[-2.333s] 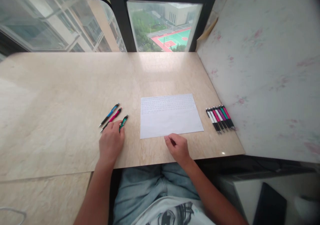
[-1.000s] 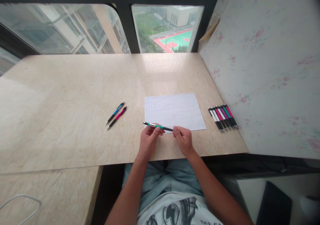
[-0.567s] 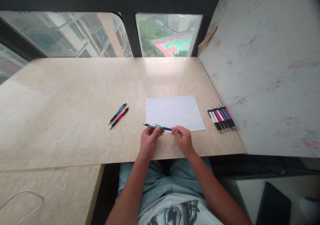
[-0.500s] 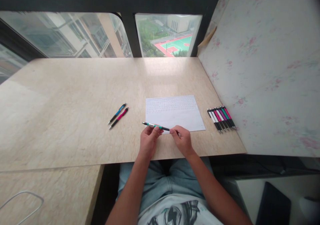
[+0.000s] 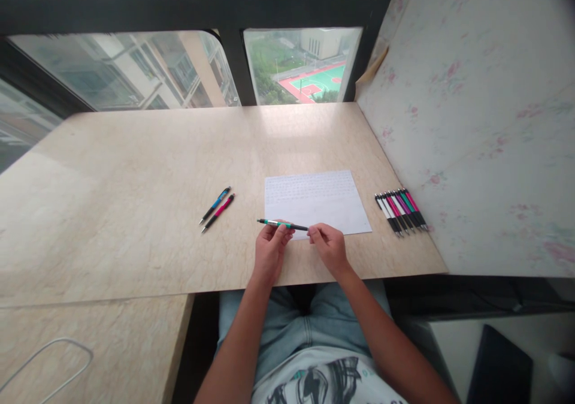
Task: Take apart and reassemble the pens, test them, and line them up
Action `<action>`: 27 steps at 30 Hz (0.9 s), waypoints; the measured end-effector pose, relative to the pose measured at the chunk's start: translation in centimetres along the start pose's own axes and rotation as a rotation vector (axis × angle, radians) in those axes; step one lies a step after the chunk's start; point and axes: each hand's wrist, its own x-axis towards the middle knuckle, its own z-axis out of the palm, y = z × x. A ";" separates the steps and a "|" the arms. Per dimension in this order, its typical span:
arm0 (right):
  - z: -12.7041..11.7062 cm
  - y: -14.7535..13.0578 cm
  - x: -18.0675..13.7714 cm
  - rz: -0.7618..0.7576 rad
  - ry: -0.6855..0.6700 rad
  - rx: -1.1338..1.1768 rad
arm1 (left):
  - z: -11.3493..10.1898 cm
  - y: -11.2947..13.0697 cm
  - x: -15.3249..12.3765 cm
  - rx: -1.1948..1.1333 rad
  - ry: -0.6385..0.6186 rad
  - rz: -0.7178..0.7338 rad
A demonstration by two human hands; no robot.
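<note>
A green and black pen (image 5: 296, 227) is held nearly level above the front edge of a white sheet of paper (image 5: 318, 203) with rows of handwriting at its top. My left hand (image 5: 272, 245) grips the pen's green barrel between thumb and fingers. At the pen's black tip end, my right hand (image 5: 329, 247) pinches with closed fingers; the tip itself is hidden there. Left of the paper lie a blue pen (image 5: 215, 205) and a pink pen (image 5: 218, 213), side by side and slanted.
Several pens (image 5: 401, 212) in white, pink, purple and green lie in a row by the wallpapered wall (image 5: 485, 122). A white cable (image 5: 67, 341) curls on the lower left surface. Windows (image 5: 300, 65) stand behind the table (image 5: 148, 212).
The view has shifted slightly, so things on the table appear a little further right. Both hands keep hold of the green and black pen in almost the same pose.
</note>
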 end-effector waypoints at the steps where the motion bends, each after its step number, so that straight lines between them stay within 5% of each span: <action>1: 0.0 0.0 0.0 0.008 0.007 0.010 | 0.0 0.0 0.0 0.007 -0.007 -0.004; 17: -0.3 0.0 -0.1 0.032 -0.018 0.035 | 0.4 0.7 -0.8 0.019 -0.127 -0.124; 27: -0.3 0.0 0.1 -0.077 -0.053 -0.017 | 0.2 -0.1 -0.5 -0.006 -0.009 -0.070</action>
